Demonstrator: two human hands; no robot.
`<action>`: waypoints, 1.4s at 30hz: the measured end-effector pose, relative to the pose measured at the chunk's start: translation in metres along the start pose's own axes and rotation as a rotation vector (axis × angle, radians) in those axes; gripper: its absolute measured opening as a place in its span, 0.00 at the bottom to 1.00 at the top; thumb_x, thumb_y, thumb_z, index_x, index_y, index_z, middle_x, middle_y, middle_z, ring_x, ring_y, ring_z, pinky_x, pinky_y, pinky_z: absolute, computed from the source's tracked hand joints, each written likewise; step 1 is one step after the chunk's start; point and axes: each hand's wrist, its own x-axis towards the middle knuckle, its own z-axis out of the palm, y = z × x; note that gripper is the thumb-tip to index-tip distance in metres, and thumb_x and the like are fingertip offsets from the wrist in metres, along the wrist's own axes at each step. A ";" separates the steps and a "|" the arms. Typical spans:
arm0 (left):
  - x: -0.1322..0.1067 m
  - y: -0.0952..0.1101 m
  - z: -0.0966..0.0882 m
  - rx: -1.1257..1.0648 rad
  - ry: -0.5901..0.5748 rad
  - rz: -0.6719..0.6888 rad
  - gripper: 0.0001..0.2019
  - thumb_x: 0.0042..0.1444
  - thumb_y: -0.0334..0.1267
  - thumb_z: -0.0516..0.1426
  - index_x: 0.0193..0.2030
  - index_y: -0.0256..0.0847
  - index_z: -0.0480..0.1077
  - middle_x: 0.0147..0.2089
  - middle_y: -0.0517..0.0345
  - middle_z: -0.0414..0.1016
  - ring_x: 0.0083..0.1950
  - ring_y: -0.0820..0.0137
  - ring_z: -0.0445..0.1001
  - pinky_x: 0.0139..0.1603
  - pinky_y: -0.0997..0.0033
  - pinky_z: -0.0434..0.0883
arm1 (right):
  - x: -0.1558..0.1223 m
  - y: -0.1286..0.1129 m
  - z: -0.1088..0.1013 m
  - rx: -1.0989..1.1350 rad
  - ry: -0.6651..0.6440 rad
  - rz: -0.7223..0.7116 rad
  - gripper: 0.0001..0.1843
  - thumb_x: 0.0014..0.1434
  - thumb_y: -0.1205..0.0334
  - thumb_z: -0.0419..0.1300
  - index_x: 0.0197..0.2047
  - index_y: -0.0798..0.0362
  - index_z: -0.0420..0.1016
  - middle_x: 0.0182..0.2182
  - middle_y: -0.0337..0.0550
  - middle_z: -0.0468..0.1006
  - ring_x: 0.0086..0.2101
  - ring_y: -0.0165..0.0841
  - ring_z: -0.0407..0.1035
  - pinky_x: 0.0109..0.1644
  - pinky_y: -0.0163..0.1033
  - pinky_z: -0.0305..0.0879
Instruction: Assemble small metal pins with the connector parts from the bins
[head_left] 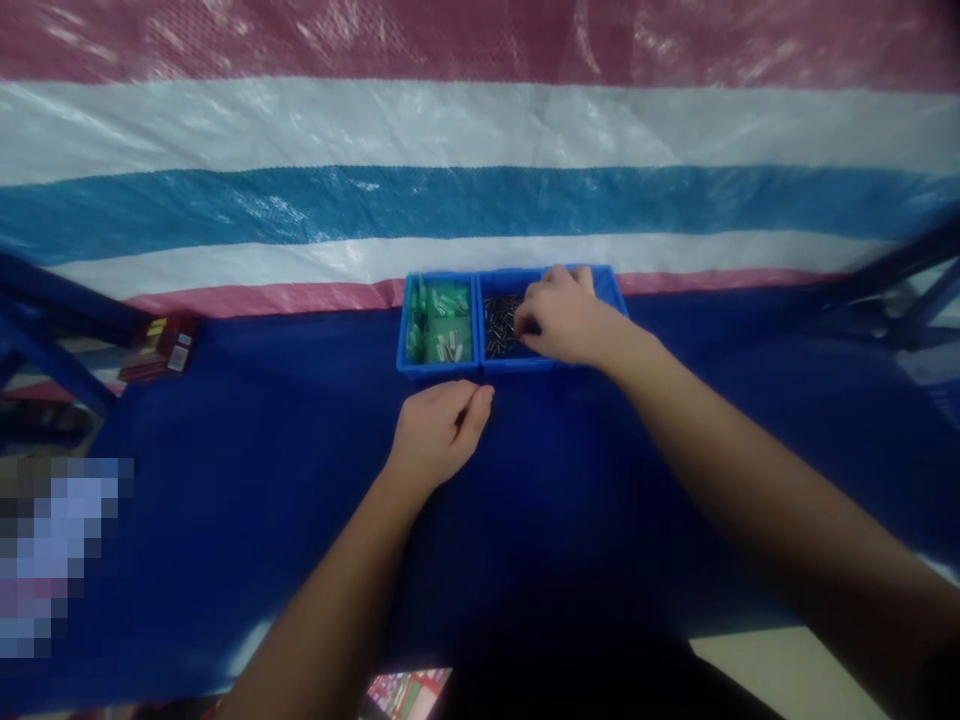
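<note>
My right hand (562,315) reaches into the right-hand blue bin (619,290), fingers curled downward among small dark metal pieces (499,325) that look like screws or pins. Whatever its fingertips grip is hidden. Just in front of the bins, my left hand (439,430) is closed over the blue table, thumb pressed against the fingers; I cannot make out anything in it. Beside the right-hand bin stands the left-hand blue bin (401,355), which holds green translucent bags (418,325) and several small silvery pieces (450,348).
A blue surface (262,480) spreads under both arms. Behind the bins hangs a striped plastic sheet (480,200). A small dark red box (161,347) lies at the left, near a blue metal frame (52,320). Another blue frame bar (885,250) stands at the right.
</note>
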 end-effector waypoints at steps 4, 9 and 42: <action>0.000 0.000 0.000 0.011 -0.001 -0.003 0.16 0.68 0.38 0.53 0.30 0.39 0.74 0.27 0.59 0.78 0.28 0.73 0.75 0.32 0.72 0.69 | 0.007 0.000 0.002 -0.064 0.013 -0.044 0.12 0.59 0.71 0.60 0.37 0.52 0.86 0.39 0.53 0.80 0.47 0.51 0.59 0.51 0.55 0.49; 0.000 0.000 -0.001 0.012 -0.006 -0.006 0.16 0.68 0.38 0.52 0.30 0.39 0.74 0.27 0.58 0.78 0.28 0.73 0.75 0.32 0.71 0.69 | 0.014 0.003 0.009 -0.052 -0.003 -0.094 0.12 0.57 0.73 0.62 0.35 0.51 0.87 0.35 0.52 0.80 0.48 0.51 0.61 0.52 0.56 0.49; 0.000 -0.004 -0.002 0.020 0.036 0.002 0.16 0.68 0.37 0.52 0.29 0.40 0.73 0.27 0.60 0.78 0.27 0.74 0.74 0.31 0.72 0.69 | -0.075 -0.014 -0.012 0.447 0.797 0.335 0.11 0.65 0.59 0.59 0.48 0.49 0.80 0.42 0.45 0.84 0.38 0.38 0.77 0.48 0.48 0.73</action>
